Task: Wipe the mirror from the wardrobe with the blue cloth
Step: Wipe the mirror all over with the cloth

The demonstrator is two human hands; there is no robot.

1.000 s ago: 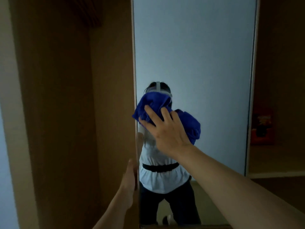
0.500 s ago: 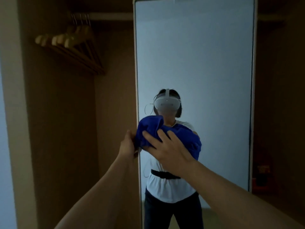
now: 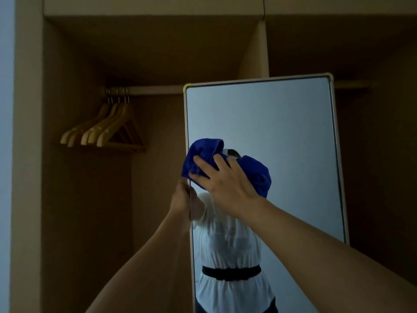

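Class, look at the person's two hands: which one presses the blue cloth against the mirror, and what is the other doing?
The right hand presses the blue cloth flat on the mirror. The left hand carries no cloth; it grips the mirror's left edge just below.

Wooden hangers [image 3: 102, 128] hang bunched together on a pale rail [image 3: 149, 90] at upper left, their metal hooks over it. The rail runs across a dim brown recess. A flat panel [image 3: 153, 6] spans the top above the recess, and an upright divider [image 3: 256, 50] stands to the right of centre. At far left a pale strip, perhaps a wall [image 3: 5, 132], borders the brown side panel [image 3: 28, 154]. Right of the divider lies a darker compartment.
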